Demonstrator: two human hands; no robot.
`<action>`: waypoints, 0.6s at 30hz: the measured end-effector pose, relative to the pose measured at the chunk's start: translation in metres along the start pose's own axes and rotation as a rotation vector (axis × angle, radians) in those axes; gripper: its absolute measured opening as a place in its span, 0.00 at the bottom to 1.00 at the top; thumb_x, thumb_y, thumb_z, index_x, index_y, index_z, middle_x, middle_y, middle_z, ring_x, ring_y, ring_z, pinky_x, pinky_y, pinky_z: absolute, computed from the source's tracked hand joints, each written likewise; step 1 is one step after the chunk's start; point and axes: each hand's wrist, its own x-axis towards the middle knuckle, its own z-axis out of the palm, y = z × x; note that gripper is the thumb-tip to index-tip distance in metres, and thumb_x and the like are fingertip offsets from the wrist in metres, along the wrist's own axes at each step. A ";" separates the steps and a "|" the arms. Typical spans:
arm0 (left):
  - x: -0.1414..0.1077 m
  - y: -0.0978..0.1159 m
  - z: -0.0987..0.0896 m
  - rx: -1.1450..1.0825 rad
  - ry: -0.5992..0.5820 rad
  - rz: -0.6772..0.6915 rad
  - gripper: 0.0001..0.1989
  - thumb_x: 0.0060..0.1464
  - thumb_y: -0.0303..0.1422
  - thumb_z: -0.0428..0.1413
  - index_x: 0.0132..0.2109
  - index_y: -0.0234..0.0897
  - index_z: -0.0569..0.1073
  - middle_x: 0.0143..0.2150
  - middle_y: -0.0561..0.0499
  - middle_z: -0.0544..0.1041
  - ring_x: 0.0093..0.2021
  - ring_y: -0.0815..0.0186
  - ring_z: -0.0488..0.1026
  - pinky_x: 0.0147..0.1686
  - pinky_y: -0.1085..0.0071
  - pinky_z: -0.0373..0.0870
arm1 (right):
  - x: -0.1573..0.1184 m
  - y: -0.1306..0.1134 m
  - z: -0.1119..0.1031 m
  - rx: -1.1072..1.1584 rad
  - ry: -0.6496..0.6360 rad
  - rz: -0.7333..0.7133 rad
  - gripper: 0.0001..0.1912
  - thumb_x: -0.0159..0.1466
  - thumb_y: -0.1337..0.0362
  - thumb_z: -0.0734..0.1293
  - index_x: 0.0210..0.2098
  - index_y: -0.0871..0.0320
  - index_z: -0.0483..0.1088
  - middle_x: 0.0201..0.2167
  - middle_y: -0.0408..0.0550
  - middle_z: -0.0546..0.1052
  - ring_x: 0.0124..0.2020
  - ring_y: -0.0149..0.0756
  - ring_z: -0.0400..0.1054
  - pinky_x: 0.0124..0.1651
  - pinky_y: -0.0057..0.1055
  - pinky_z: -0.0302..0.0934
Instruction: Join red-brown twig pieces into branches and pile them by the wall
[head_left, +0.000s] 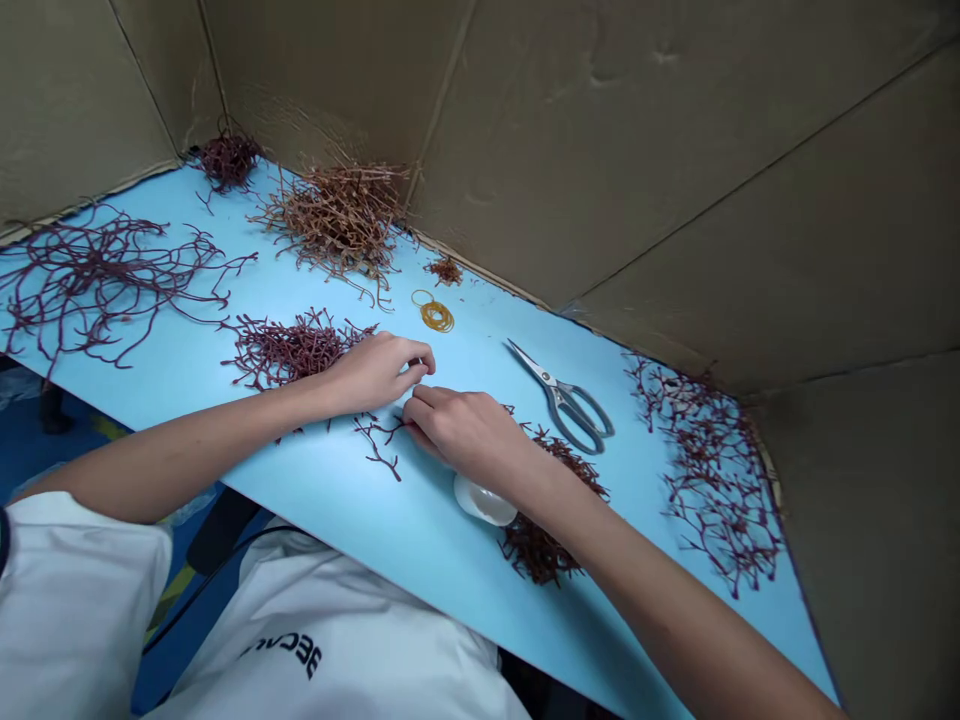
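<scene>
Right hand (pixel 465 430) in close, fingers (pixel 420 402) pinched narrow on a dark red branching sprig (pixel 377 440), flat on the blue desk (pixel 390 540), long axis running leftward from the fingertips – left hand (pixel 379 372) curled shut just above!

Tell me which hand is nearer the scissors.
Right. The right hand is nearer, to the left of the metal scissors in view and not touching them. The left hand lies farther left, beyond the right hand.

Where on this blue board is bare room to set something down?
Bare blue board lies between the rubber bands and the scissors, and between the scissors and the right red twig pile. It is crowded around the right hand and left hand.
</scene>
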 end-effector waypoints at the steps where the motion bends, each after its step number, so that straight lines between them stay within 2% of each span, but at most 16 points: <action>1: 0.000 0.000 0.001 0.001 0.011 0.008 0.12 0.65 0.28 0.55 0.45 0.38 0.84 0.42 0.47 0.87 0.44 0.56 0.83 0.47 0.61 0.74 | 0.000 0.000 0.001 -0.008 0.010 -0.001 0.08 0.76 0.69 0.62 0.45 0.60 0.74 0.44 0.55 0.82 0.37 0.39 0.76 0.28 0.35 0.45; 4: 0.000 0.000 0.001 -0.011 0.036 0.031 0.11 0.62 0.25 0.57 0.44 0.38 0.84 0.41 0.48 0.87 0.42 0.59 0.82 0.46 0.64 0.73 | 0.002 0.000 0.005 -0.025 0.029 -0.009 0.09 0.75 0.70 0.62 0.44 0.60 0.74 0.44 0.54 0.82 0.34 0.37 0.75 0.27 0.36 0.43; 7: 0.000 0.001 -0.003 -0.048 0.083 0.031 0.09 0.63 0.25 0.58 0.43 0.37 0.83 0.39 0.50 0.86 0.36 0.64 0.79 0.41 0.68 0.71 | -0.002 0.002 0.003 -0.034 0.037 -0.004 0.10 0.75 0.72 0.61 0.43 0.61 0.74 0.43 0.54 0.81 0.31 0.36 0.73 0.27 0.37 0.40; 11: -0.005 0.013 -0.010 -0.163 0.183 0.080 0.09 0.69 0.33 0.57 0.42 0.36 0.82 0.36 0.51 0.85 0.30 0.68 0.75 0.34 0.71 0.69 | -0.034 0.009 -0.009 -0.012 0.107 0.111 0.10 0.76 0.69 0.59 0.43 0.60 0.72 0.40 0.53 0.81 0.29 0.36 0.70 0.27 0.36 0.39; 14: -0.013 0.028 -0.012 -0.263 0.225 0.213 0.11 0.70 0.37 0.57 0.43 0.36 0.81 0.38 0.50 0.85 0.33 0.68 0.78 0.33 0.73 0.71 | -0.071 0.015 -0.010 0.156 0.271 0.239 0.09 0.76 0.67 0.59 0.43 0.58 0.70 0.36 0.49 0.80 0.29 0.35 0.69 0.28 0.33 0.45; 18: -0.019 0.047 -0.003 -0.234 0.169 0.443 0.07 0.67 0.35 0.62 0.48 0.37 0.81 0.41 0.48 0.85 0.35 0.68 0.80 0.31 0.73 0.75 | -0.106 0.017 0.011 0.493 0.601 0.270 0.06 0.77 0.65 0.61 0.45 0.56 0.70 0.38 0.48 0.81 0.35 0.34 0.73 0.37 0.31 0.62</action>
